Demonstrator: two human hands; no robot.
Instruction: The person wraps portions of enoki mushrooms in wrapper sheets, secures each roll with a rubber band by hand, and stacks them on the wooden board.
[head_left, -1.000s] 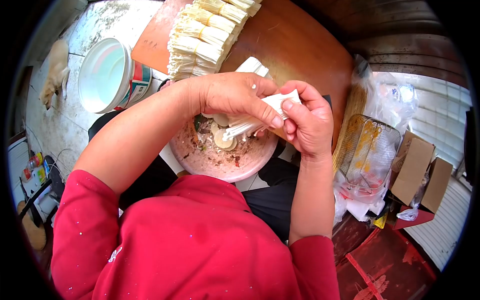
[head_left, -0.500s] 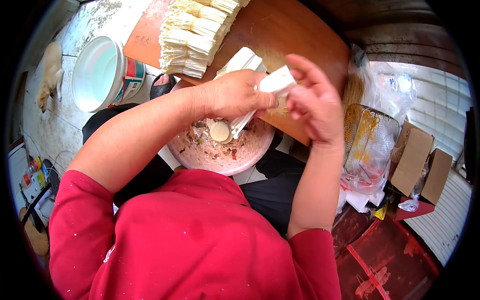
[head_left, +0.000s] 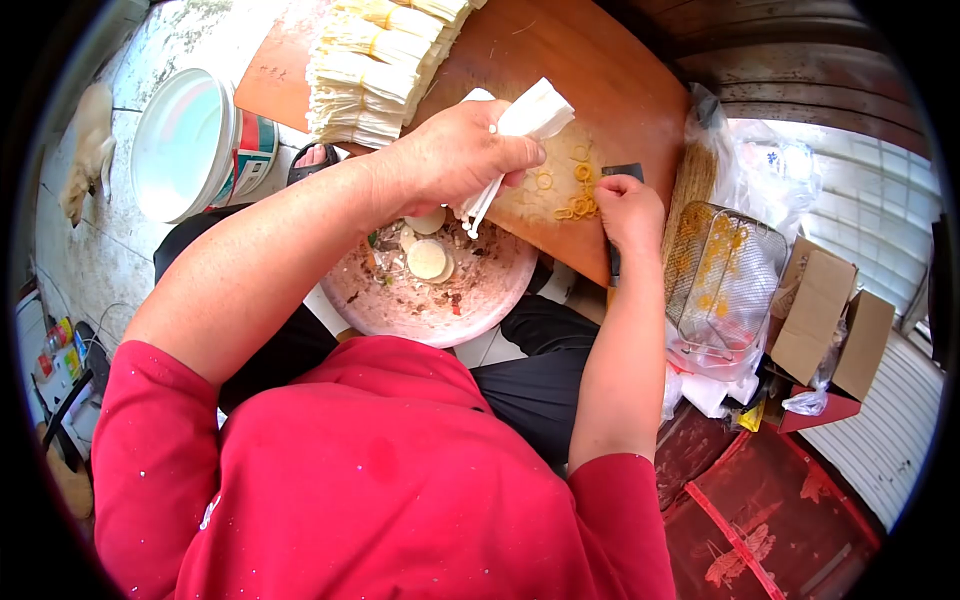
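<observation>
My left hand (head_left: 455, 148) is closed around a bunch of white enoki mushrooms (head_left: 537, 110), held tilted above the basin's far rim and the board's edge. Thin stems with small caps poke out below the fist. On the brown board, my right hand (head_left: 632, 212) is pinched at the edge of a small heap of yellow rubber bands (head_left: 582, 205); whatever its fingertips hold is too small to make out. A dark flat object (head_left: 622, 171) lies partly under that hand. Banded enoki bundles (head_left: 365, 75) are stacked on the board's left part.
A pink basin (head_left: 490, 300) between my legs holds round cut-off root ends and scraps. To the left are a white bucket (head_left: 180, 145) and a light-coloured dog (head_left: 90, 150). On the right stand a wire basket (head_left: 725, 280) and an open cardboard box (head_left: 815, 310).
My right hand has moved away from the mushroom bunch, down and right to the rubber bands, its fingers now pinched. My left hand has raised and turned the bunch slightly.
</observation>
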